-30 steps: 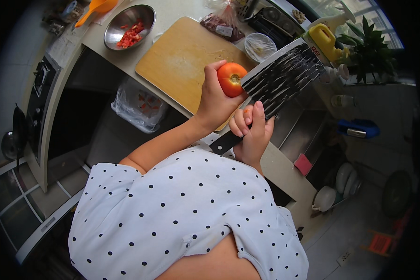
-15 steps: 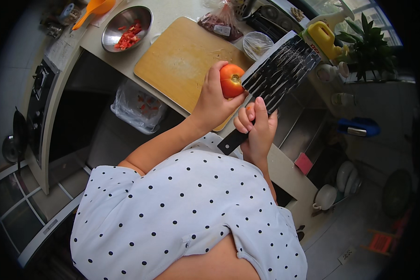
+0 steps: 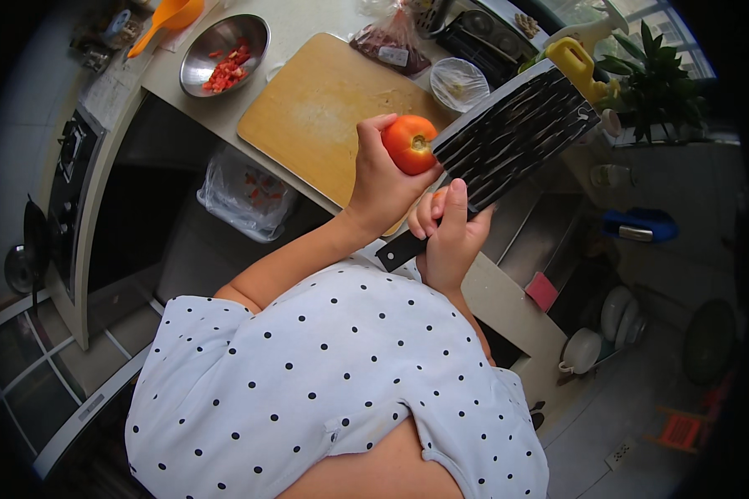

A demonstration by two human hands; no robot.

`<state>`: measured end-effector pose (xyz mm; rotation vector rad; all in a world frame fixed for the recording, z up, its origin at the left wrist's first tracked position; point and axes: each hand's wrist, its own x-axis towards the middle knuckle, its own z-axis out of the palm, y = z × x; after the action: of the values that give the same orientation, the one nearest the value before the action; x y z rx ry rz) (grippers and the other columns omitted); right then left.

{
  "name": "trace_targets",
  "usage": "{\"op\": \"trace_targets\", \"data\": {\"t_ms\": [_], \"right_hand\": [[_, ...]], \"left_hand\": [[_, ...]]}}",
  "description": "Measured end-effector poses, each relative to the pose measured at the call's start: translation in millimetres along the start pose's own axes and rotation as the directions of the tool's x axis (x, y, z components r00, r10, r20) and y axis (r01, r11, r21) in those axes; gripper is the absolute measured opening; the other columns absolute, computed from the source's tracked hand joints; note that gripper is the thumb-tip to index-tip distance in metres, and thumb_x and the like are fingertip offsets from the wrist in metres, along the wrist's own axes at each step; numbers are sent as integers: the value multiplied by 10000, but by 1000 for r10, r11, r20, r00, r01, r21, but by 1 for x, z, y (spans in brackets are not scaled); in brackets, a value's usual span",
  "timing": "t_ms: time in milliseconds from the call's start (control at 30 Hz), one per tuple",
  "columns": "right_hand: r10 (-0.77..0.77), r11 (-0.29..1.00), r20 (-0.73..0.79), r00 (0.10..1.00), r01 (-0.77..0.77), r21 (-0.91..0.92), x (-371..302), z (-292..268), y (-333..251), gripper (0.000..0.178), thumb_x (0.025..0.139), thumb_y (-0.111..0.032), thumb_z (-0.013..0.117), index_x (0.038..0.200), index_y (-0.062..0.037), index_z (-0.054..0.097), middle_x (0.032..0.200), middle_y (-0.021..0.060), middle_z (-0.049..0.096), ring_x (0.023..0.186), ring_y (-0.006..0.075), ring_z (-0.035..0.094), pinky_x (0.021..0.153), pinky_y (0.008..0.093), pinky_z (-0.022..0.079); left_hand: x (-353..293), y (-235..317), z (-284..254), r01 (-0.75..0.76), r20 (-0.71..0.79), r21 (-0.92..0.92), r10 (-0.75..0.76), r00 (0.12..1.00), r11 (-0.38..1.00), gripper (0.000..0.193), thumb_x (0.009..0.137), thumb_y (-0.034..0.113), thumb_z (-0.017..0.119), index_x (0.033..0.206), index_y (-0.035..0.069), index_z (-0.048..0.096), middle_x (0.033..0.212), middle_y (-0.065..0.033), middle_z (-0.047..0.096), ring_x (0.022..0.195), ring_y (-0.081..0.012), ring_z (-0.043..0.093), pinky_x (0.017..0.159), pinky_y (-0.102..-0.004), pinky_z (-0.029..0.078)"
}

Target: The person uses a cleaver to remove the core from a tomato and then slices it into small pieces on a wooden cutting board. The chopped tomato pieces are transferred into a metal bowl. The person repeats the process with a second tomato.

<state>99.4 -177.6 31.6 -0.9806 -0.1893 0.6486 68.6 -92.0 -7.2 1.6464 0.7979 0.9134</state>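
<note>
My left hand [image 3: 384, 179] is closed around a red tomato [image 3: 408, 143], its stem end turned toward the blade. The tomato is held above the near right part of a wooden cutting board [image 3: 308, 108]. In my right hand [image 3: 453, 229] is a broad cleaver [image 3: 516, 133] with a dark, streaked blade and a black handle. Its heel corner meets the tomato beside the stem end; whether it cuts in I cannot tell. The right thumb lies along the blade's base. At the far left, a metal bowl [image 3: 250, 71] holds chopped red pieces [image 3: 227, 70].
Behind the board lie a plastic bag of dark red food [image 3: 387, 46] and a film-covered bowl [image 3: 458, 81]. A lined bin [image 3: 241, 200] hangs below the counter's front edge. The sink [image 3: 541, 233] is to the right, with a pink sponge [image 3: 542, 291]. An orange scoop [image 3: 175, 15] stands far left.
The cleaver has turned clockwise, its blade swinging right and its handle end shifting slightly left and up. My right hand has moved a little left. The tomato stays in my left hand.
</note>
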Motion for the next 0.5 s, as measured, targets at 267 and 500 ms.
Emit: {"op": "trace_targets", "data": {"t_ms": [267, 500], "right_hand": [[34, 998, 57, 998, -37, 55, 5, -6, 2, 112, 978, -145, 408, 904, -63, 388, 650, 13, 408, 440, 63, 341, 395, 220, 313], [19, 997, 129, 992, -28, 69, 6, -11, -3, 156, 982, -145, 398, 853, -59, 379, 644, 12, 405, 439, 61, 339, 392, 215, 304]], "left_hand": [[-3, 3, 0, 31, 4, -14, -31, 1000, 999, 695, 653, 133, 804, 1129, 2, 315, 1078, -187, 481, 980, -275, 538, 842, -355, 447], [0, 8, -4, 34, 105, -72, -26, 994, 997, 711, 643, 162, 825, 1115, 12, 315, 1047, -174, 503, 970, -251, 553, 815, -341, 464]]}}
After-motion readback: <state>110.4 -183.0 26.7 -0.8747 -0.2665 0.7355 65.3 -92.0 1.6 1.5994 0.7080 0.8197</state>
